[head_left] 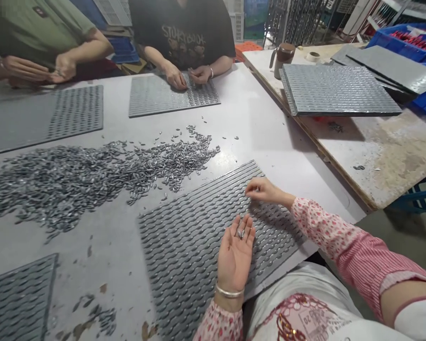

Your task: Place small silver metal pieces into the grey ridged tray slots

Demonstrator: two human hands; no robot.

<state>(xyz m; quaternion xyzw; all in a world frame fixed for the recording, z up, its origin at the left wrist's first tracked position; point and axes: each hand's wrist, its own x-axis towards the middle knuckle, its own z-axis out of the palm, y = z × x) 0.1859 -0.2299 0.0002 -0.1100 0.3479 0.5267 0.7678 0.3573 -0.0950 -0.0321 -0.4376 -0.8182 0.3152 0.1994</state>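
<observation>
A grey ridged board (184, 251) lies on the table in front of me, with rows of small leaf-shaped pieces set along its grooves. My left hand (236, 251) is palm up over the board, fingers stretched out. A couple of small silvery oval pieces (240, 233) rest on its fingers. Over the board's far right part, my right hand (262, 190) has thumb and fingertips pinched together just above the rows. Whatever sits between those fingertips is too small to make out. Beyond the board spreads a long heap of loose grey oval pieces (102, 175).
Two people work across the table, their hands (177, 78) over similar boards (156, 97). Another board (21, 298) lies at the near left. On the side table (404, 147) stand stacked boards (337, 90), a brown-topped cup (284, 59) and blue crates (394, 40).
</observation>
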